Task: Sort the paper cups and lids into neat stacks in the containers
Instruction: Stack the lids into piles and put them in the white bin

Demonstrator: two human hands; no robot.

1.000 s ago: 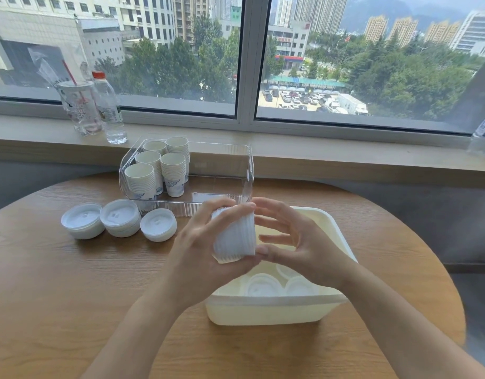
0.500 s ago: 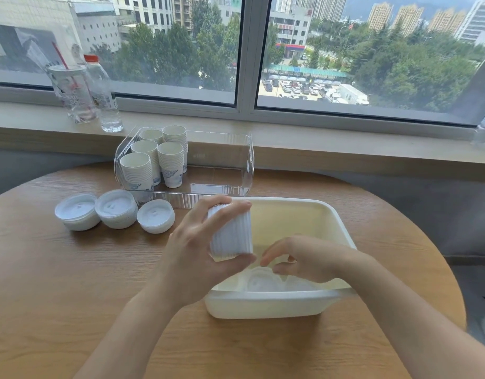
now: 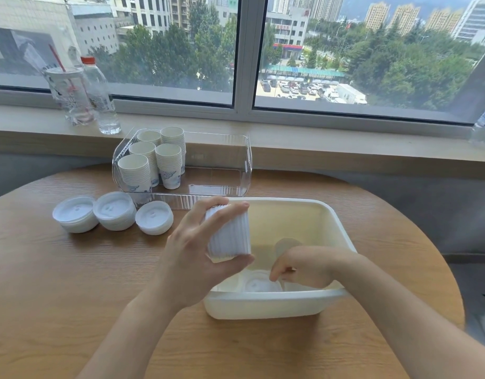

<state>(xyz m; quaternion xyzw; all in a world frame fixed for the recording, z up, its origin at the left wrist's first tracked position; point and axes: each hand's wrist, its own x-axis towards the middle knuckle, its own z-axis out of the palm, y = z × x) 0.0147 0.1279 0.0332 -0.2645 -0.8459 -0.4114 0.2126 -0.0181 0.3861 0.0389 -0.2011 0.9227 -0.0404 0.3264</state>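
Lids, white plastic, round w/ raised rims: left hand grips a ribbed-looking stack of lids side-on, thumb under, fingers curled over the top, held above the near-left part of the cream tub. Tub is opaque plastic, rectangular w/ rounded corners, smooth walls. Loose lids lie flat on its floor at the near end. Right hand is down inside the tub, fingers curled downward w/ tips at those loose lids; can't tell if it's actually pinching one.

Clear container, transparent rigid plastic, boxy, sits just behind the tub. Paper cup stacks, five of them, stand upright in its left half; cups are white, tapered, some w/ blue print low on the side. Right half shows only the wood through it.

Three lid stacks sit in a row on the worktop, left of the tub, just in front of the clear container.

Worktop: round-edged, light wood grain, matte. Behind it a beige windowsill w/ a clear water bottle (red cap) and a clear drink cup w/ red straw. Big window, grey frame; daylight, trees, apartment blocks and a car park outside.
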